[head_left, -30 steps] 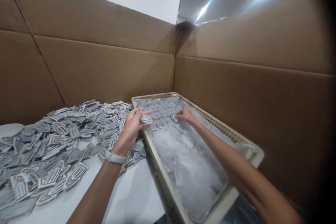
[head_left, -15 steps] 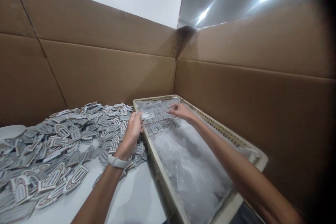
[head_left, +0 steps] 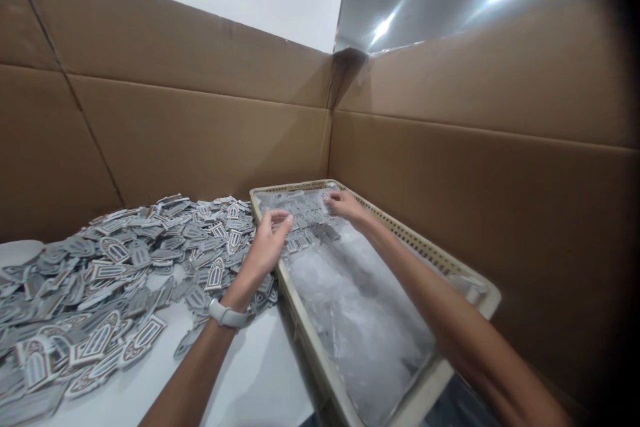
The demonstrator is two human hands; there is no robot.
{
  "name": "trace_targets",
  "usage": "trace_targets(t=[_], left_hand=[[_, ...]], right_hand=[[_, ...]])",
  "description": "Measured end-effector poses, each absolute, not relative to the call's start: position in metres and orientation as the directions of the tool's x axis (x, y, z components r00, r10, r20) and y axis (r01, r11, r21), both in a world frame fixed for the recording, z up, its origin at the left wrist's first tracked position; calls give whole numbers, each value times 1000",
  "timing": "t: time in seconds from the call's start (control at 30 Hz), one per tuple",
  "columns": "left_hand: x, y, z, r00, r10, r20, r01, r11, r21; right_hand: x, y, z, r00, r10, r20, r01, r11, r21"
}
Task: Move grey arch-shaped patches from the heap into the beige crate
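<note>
My left hand, with a pale band at the wrist, hovers over the left rim of the cream plastic tray. Its fingers are curved, the thumb stands a little apart, and no piece shows in it. Farther in, my right hand reaches over the tray's far part. Its thumb and fingertips pinch a small grey arched piece, partly hidden by the fingers. Rows of similar arched pieces lie on clear plastic sheeting inside the tray.
Left of the tray, a large heap of grey and white arched pieces with brown edging covers much of the white table. A white round dish sits at the far left. Tall cardboard walls enclose the back and right.
The arched piece that my left hand held is gone from its fingers, which have loosened. My right hand has shifted slightly away, with a piece now at its fingertips.
</note>
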State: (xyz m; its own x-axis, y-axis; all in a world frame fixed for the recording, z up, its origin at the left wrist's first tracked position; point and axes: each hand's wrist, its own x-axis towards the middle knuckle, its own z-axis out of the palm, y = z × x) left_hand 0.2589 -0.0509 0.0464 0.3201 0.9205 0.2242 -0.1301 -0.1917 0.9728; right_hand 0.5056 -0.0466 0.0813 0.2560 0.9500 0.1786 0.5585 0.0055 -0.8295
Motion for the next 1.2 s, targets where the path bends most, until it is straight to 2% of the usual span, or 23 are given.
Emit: trace_targets(t=[0.1,0.2,0.37,0.57,0.67,0.77,0.83,0.97,1.07,1.2], left_hand=[[257,-47,46,320,934,160,-158,-114,981],[251,-41,45,291,945,147,-194,-92,977],[229,-27,51,241,956,164,-252,-102,962],[171,-14,73,56,976,211,-315,-183,931],[131,-13,70,-29,981,190,-190,-192,963],[92,-33,51,15,967,255,155,-254,955],[71,-59,31,157,939,307,398,-344,851],[59,-124,-13,349,885,307,701,-464,542],[70,-154,-37,357,879,315,842,-449,298],[87,-153,-44,333,889,315,924,-373,77]], right_hand=[[545,-44,61,375,921,109,647,-176,-741],[567,-41,39,452,882,137,708,-261,-657],[576,-34,12,495,848,192,784,-340,-520],[571,-34,-3,451,875,175,842,-351,-410],[565,-29,6,386,887,254,902,-306,-304],[555,-23,22,260,875,409,960,-189,-207],[544,-23,33,201,857,475,974,-122,-192],[520,-34,46,111,844,525,991,-56,-121],[504,-45,48,106,855,508,994,-73,-85],[493,-56,49,120,875,469,993,-108,-52]])
